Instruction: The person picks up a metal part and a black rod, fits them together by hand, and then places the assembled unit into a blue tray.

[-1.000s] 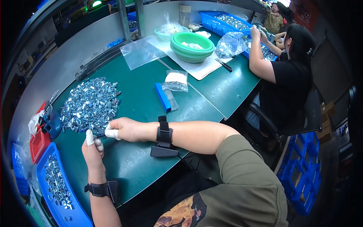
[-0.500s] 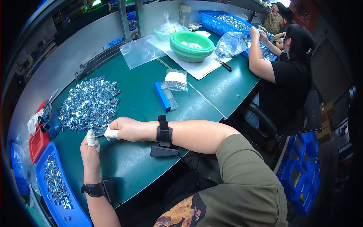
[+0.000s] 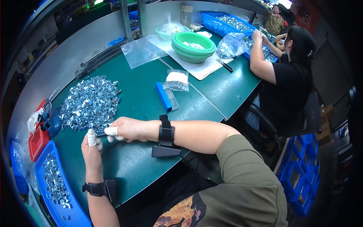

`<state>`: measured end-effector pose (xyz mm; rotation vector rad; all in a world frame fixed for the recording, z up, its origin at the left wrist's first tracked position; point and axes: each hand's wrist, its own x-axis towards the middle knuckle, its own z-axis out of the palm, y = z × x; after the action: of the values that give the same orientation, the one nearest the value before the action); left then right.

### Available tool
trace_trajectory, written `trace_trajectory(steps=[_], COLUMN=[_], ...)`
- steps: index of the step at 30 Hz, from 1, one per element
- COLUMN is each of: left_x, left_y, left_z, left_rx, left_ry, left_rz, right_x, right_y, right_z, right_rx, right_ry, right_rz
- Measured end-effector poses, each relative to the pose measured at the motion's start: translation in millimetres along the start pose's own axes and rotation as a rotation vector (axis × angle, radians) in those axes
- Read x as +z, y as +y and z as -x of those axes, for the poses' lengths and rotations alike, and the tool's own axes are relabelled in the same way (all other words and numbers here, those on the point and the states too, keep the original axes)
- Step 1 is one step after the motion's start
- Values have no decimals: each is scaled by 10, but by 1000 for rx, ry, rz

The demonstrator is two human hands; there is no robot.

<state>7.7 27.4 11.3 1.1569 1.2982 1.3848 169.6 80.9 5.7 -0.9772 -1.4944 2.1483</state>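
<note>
Small piece [image 3: 100, 134] pinched at the near edge of the heap [image 3: 90, 101]

The small piece sits between the left hand [image 3: 92, 154] and the right hand [image 3: 131, 129]. It could slip free and be lost among the loose metal bits close by, I judge, if the white finger covers [image 3: 91, 138] slid on it or the hands pulled unevenly. Only a thin, dark edge shows; fingertips hide the rest, so its full shape cannot be told. The grip looks closed from both sides, each hand's fingertips apparently clamped on the piece.

Just beyond, the heap is made of short, shiny, silvery-blue blocks on the green worktop [image 3: 138, 89]. At near left, a blue tray [image 3: 76, 214] holds similar bits, with a red bin [image 3: 36, 146] just past its far end. Farther right, a blue bar [image 3: 163, 97] lies beside a clear bag [image 3: 177, 78] with white contents.
</note>
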Motion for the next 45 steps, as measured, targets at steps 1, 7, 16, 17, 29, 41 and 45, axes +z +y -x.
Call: trace_trajectory(steps=[1, 7, 16, 17, 29, 41, 45], left_x=[-8, 23, 103, 116, 117, 86, 51], left_y=[-9, 69, 36, 46, -102, -126, -92], left_z=[-18, 11, 54, 66, 85, 25, 3], left_rx=[-21, -260, -258, -238, -30, 48, -64], left_ry=[23, 54, 22, 24, 92, 83, 102], left_rz=[-1, 52, 169, 182, 149, 67, 34], right_x=[30, 27, 40, 42, 59, 77, 77], right_y=[63, 39, -13, -20, 21, -40, -17], right_z=[-43, 16, 86, 96, 7, 101, 64], right_rx=[-283, -868, -857, -833, -678, -148, -165], right_ry=[90, 282, 395, 397, 218, 9, 50], right_rz=[149, 660, 863, 884, 432, -72, -36])
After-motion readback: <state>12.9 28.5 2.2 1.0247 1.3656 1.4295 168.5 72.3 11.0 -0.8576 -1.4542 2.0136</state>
